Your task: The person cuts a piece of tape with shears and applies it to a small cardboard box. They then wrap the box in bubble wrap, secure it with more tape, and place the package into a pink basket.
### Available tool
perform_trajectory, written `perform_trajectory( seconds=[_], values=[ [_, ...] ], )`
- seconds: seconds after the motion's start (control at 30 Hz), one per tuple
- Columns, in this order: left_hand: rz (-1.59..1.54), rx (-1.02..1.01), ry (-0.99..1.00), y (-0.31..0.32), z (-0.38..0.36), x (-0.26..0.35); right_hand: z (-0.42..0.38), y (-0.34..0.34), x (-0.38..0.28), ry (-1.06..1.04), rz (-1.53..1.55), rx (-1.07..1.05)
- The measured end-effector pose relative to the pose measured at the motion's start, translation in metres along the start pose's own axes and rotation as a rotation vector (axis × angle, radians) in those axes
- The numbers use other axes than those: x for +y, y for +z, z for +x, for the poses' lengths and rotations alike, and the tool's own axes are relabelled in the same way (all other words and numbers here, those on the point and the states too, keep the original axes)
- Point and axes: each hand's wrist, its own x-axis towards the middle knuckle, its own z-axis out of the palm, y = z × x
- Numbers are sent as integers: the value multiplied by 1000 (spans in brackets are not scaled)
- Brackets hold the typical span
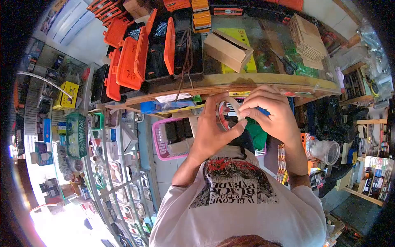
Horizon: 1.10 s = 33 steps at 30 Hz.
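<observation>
Between my two hands, in front of my chest, is a roll of tape (pixel 222 117) with a red and white inner ring. My left hand (pixel 210 128) curls around the roll, fingers on its far side and thumb at its near edge. The fingertips of my right hand (pixel 265 110) pinch at the right side of the roll, where a pale strip of tape (pixel 235 108) shows. Beyond the hands, on the glass-topped counter, lies a brown cardboard box (pixel 228 50).
Open black cases with orange lids (pixel 131 61) stand at the counter's left. Scissors (pixel 288 65) and stacked flat cardboard (pixel 306 41) lie at the right. A pink basket (pixel 158 140) sits below the wooden counter edge (pixel 197 85). Glass shelving is at the left.
</observation>
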Motion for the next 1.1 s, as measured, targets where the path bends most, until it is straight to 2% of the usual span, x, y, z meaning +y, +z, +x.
perform_trajectory(
  seconds=[0.1, 0.17, 0.2, 0.27, 0.4, 0.5, 0.6, 0.7, 0.8, 0.97, 1.07, 1.1],
  values=[
    [-22, -1, 33, 2, 0, -9, 0, -3, 4, -9, -15, -42],
    [-52, -27, 52, 2, -1, -18, -1, -4, 5, 58, 58, -85],
    [-46, -62, 10, 1, -2, -19, -1, -4, 5, 91, 96, -106],
    [-36, -135, -76, -1, -7, -19, 0, -8, 6, 66, -17, -164],
    [0, -238, -125, -3, -15, -27, 0, -5, 3, 79, -59, -260],
    [-33, -243, -141, -6, -20, -29, -7, 1, 2, 244, 159, -225],
    [-107, -198, -143, -8, -24, -36, -14, 11, 13, 147, 184, -190],
    [-152, -170, -168, -8, -26, -39, -23, 20, 19, 183, 335, -219],
    [-131, -172, -187, -9, -27, -41, -31, 33, 25, 235, 391, -135],
    [-132, -216, -168, -8, -32, -53, -46, 50, 25, 246, 342, -74],
    [-127, -314, -371, -8, -38, -49, -57, 58, 18, 272, 293, -48],
    [-49, -325, -348, -8, -42, -52, -62, 62, 17, 287, 268, -53]
  ],
)
